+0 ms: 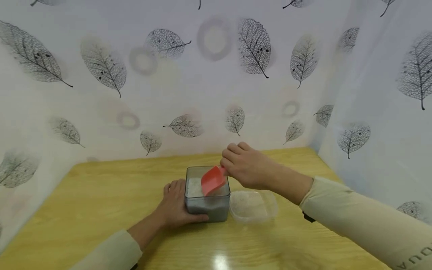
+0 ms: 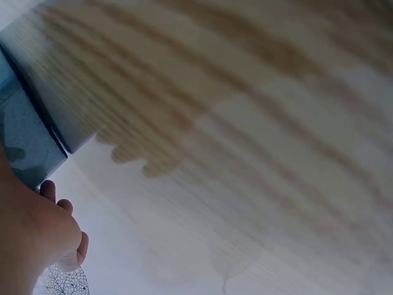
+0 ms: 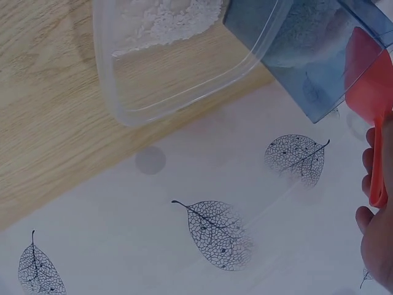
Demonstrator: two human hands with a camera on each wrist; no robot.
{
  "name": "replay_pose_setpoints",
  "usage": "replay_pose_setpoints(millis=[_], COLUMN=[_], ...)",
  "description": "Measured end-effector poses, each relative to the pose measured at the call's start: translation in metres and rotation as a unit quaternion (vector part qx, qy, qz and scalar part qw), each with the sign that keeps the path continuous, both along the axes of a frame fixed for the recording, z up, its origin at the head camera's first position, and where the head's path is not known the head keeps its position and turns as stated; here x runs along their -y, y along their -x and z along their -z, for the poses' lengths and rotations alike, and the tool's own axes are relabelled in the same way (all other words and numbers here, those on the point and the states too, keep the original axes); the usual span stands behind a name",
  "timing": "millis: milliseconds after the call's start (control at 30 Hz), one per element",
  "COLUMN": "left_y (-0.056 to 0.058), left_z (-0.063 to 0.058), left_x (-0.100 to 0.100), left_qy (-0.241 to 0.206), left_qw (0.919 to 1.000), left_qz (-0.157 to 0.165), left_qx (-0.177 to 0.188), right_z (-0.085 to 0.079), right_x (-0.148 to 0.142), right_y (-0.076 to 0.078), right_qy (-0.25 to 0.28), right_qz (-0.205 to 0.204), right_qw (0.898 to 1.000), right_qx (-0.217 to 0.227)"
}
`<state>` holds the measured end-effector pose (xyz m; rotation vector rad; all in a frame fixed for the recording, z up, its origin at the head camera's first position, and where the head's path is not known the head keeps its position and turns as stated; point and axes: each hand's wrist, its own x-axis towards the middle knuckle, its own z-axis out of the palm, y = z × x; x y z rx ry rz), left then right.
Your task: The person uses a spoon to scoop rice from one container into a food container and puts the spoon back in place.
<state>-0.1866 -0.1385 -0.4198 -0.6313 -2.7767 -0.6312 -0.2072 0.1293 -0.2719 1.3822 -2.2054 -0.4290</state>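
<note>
In the head view, my right hand grips the handle of a red scoop, its bowl tilted down over a square, smoky see-through container. White rice fills part of that container. My left hand holds the container at its left side, thumb along the front face and fingers at the far left. In the right wrist view, the scoop's handle runs along the right fingers, and its bowl overlaps the container's edge. The left wrist view catches only the back of the left hand against the bluish wall.
Right beside the square container stands a low clear plastic tub with some rice on its bottom. Both stand on a wood-grain table. A leaf-printed white curtain hangs behind the table and along its sides.
</note>
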Motion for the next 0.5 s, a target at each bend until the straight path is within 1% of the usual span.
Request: replay_pose_setpoints(millis=[100, 233, 333, 500], left_y=[-0.002, -0.002, -0.002, -0.002], left_z=[0.001, 0.001, 0.001, 0.000], left_x=[0.000, -0.001, -0.001, -0.001], left_qy=[0.002, 0.000, 0.000, 0.000], left_qw=[1.0000, 1.0000, 1.0000, 1.0000], left_qz=[0.002, 0.005, 0.004, 0.003], left_qx=[0.005, 0.006, 0.000, -0.002], right_z=[0.000, -0.002, -0.002, -0.001], right_x=[0.004, 0.009, 0.014, 0.019], right_y=[-0.003, -0.004, -0.005, -0.006], right_qy=[-0.017, -0.027, -0.039, -0.062], right_qz=[0.009, 0.011, 0.009, -0.003], right_qw=[1.000, 0.999, 0.999, 0.997], right_qx=[-0.018, -0.018, -0.021, -0.043])
